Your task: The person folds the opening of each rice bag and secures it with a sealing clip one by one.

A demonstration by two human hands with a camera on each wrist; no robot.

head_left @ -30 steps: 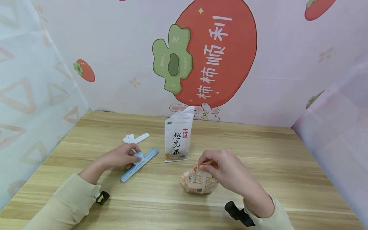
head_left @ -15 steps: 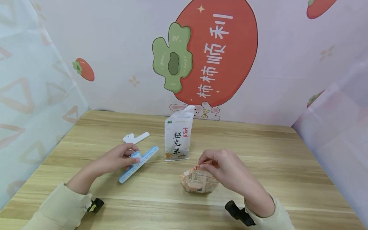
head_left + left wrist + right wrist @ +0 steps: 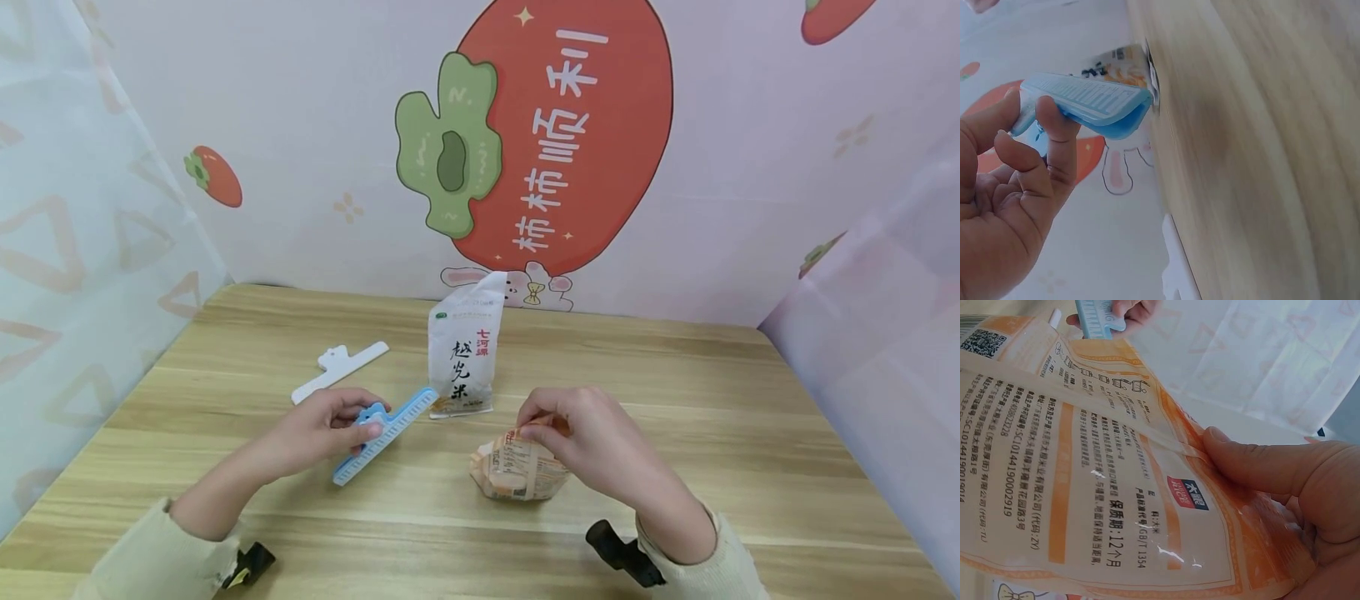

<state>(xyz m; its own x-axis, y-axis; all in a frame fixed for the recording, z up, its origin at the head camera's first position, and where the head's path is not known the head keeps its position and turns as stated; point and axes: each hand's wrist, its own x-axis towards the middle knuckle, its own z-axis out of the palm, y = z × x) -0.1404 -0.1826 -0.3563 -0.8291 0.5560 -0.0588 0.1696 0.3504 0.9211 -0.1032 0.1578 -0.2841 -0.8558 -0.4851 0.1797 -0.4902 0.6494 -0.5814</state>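
Observation:
My left hand (image 3: 330,429) pinches the handle of a blue sealing clip (image 3: 386,435) with a ruler-marked bar. In the left wrist view the clip's long bar (image 3: 1094,97) is raised off the table, its two strips slightly parted at the near end. My right hand (image 3: 592,446) pinches the top edge of an orange and clear printed rice packet (image 3: 519,468) that sits on the table. Seen from the right wrist, thumb (image 3: 1260,459) and fingers hold the folded upper edge of the packet (image 3: 1097,481); part of the fingers is hidden behind it.
A white rice bag (image 3: 461,354) stands upright at the table's back middle, just beyond the blue clip. Behind my left hand a white sealing clip (image 3: 345,367) lies on the wooden table (image 3: 675,383). Printed cloth walls (image 3: 315,125) border the back and sides.
My left hand has lifted the blue clip off the table and carried it slightly right, uncovering more of the white clip. The right hand and the packet have stayed in place.

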